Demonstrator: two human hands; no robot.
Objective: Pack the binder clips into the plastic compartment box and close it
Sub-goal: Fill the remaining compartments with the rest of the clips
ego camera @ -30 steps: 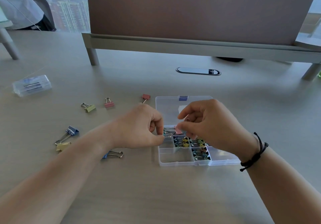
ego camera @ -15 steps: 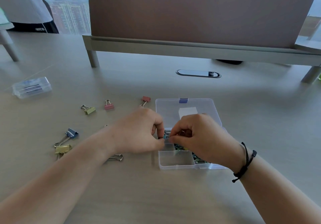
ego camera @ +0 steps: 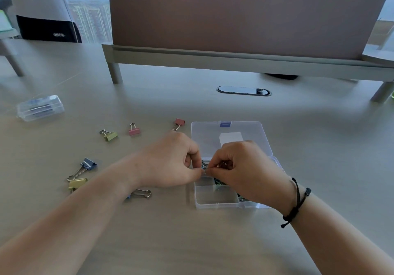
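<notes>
Both hands meet over the open box (ego camera: pixel 215 204), at its far-left compartments. The left hand (ego camera: pixel 170 163) and right hand (ego camera: pixel 245 168) each pinch fingertips together on a clip's wire handles (ego camera: pixel 204 168) between them; the clip itself is mostly hidden. The lid (ego camera: pixel 251 131) lies flat behind. Loose clips sit left on the table (ego camera: pixel 319 146): a red (ego camera: pixel 179 122), a pink (ego camera: pixel 134 131), a green (ego camera: pixel 110 135), a blue (ego camera: pixel 89 163), a yellow (ego camera: pixel 77 183), and one half under the left wrist (ego camera: pixel 141 193).

Both hands (ego camera: pixel 213 163) crowd the open box (ego camera: pixel 215 202); loose clips (ego camera: pixel 110 135) dot the table (ego camera: pixel 309 146) leftward, right side bare.
</notes>
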